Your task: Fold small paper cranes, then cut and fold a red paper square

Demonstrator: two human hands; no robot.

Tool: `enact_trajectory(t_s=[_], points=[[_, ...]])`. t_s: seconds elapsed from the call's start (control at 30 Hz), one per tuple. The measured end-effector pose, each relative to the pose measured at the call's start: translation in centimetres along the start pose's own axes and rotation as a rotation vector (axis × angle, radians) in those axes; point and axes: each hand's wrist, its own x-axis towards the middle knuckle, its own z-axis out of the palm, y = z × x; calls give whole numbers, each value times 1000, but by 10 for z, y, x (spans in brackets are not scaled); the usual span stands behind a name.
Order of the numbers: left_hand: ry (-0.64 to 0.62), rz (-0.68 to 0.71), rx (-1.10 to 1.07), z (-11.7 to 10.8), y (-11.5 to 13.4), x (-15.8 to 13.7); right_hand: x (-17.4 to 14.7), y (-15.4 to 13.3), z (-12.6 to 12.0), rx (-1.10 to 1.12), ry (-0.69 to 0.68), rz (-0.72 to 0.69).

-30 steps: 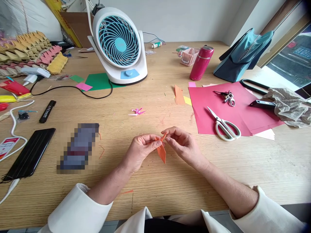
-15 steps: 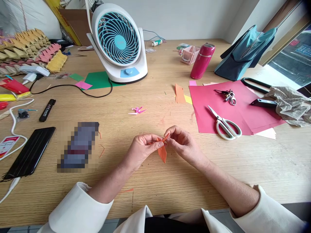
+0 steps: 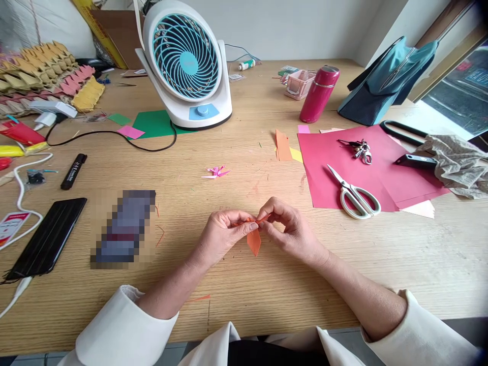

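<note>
Between my two hands is a small folded piece of orange paper [image 3: 253, 243], its pointed flap hanging down toward me. My left hand [image 3: 224, 231] pinches its middle between thumb and forefinger. Thumb and fingertips of my right hand [image 3: 287, 229] are closed on a thin strip of the same paper that sticks out to the right. The part under my left fingers is hidden. Beyond my hands, a small pink folded paper crane [image 3: 216, 172] rests on the wooden table [image 3: 236, 188].
White-handled scissors [image 3: 356, 198] and keys [image 3: 362, 151] lie on red paper [image 3: 316, 178] at right. Behind stand a fan [image 3: 186, 66], a pink flask [image 3: 320, 94] and a teal bag [image 3: 385, 86]. To the left are a black marker [image 3: 73, 172], a black case [image 3: 48, 236] and a pixelated object [image 3: 124, 229].
My right fingers have turned the thin orange strip from pointing up to lying out flat toward the right. My left hand keeps its pinch, and the camera view has shifted slightly.
</note>
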Motion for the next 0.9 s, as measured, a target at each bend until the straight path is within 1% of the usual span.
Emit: enact_trajectory(t_s=[0.17,0.27,0.47,0.57,0.67,0.73,0.9], points=[[-12,1,-15,-2,2,-1,0,-2,-1,-113,9,-129],[-11,-8,-24,-3,1,-1,0,-2,-2,-142,6,-172],[20,-94,-140,-3,-4,-1,0,3,-3,-239,19,-285],[14,-104,-175,-3,-6,0,-1,5,-3,-269,24,-322],[10,-79,-183,-2,-5,0,-2,5,-2,-278,29,-325],[22,-36,-154,-2,-3,0,-2,4,-1,-272,43,-315],[92,110,51,-1,3,-1,-2,3,2,-219,88,-239]])
